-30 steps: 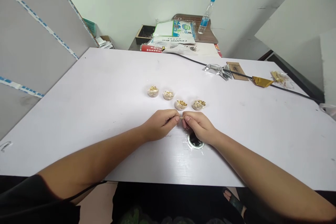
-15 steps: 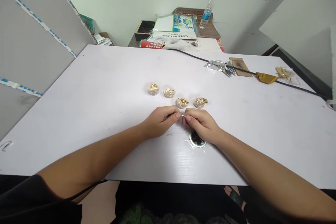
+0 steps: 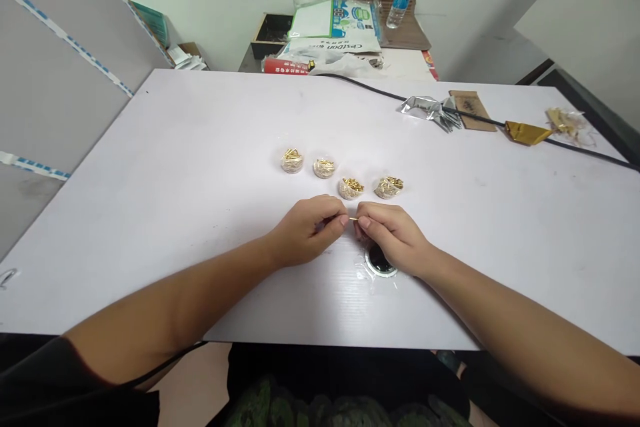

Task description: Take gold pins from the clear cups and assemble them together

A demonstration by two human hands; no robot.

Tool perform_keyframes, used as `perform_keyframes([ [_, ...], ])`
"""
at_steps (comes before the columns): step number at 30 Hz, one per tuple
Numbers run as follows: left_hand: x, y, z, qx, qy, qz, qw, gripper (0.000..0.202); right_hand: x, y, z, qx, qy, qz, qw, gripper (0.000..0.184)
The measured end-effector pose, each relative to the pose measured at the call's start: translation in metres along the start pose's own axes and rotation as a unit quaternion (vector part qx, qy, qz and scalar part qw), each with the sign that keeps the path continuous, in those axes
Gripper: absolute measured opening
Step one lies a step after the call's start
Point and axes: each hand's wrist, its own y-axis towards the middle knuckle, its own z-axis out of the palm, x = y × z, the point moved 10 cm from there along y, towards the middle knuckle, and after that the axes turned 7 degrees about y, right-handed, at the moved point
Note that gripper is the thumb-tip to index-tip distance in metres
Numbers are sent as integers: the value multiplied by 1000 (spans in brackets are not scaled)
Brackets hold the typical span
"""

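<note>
Between my two hands runs a thin gold-coloured metal pin [image 3: 353, 219]. My left hand [image 3: 317, 227] is closed in a pinch at one end of it, and my right hand [image 3: 389, 232] pinches the other end. The fingertips cover both ends. Just beyond the hands stand small clear cups of gold-coloured metal parts: a cup of long pins [image 3: 292, 161], a second cup of pins [image 3: 325, 169], a cup of short pieces [image 3: 351, 188] and a cup at the right [image 3: 389, 187]. Under my right hand lies a round black disc with a pale rim [image 3: 381, 260], partly covered.
The white table [image 3: 200, 147] spreads all around. A black cable [image 3: 370, 89] crosses its far right, past silver foil [image 3: 430, 109], cardboard [image 3: 473, 111], gold foil [image 3: 526, 133] and a plastic bag [image 3: 567, 123]. Behind are a water bottle [image 3: 401, 3] and a black box [image 3: 271, 33].
The camera view has shifted slightly, so the table things appear a little higher. Both hands keep their pinch on the pin, close together as before.
</note>
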Motion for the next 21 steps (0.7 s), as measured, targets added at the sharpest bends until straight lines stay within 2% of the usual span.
perform_keyframes([
  [7, -5, 0, 1, -1, 9, 27, 1000, 24, 0, 2, 3, 12, 6, 12, 1000, 33],
  [15, -2, -1, 1, 9, -2, 8, 1000, 25, 4, 1, 2, 11, -16, -20, 1000, 30],
  [21, 1, -1, 0, 7, -9, -10, 1000, 23, 17, 1, -2, -6, -62, -81, 995, 22],
])
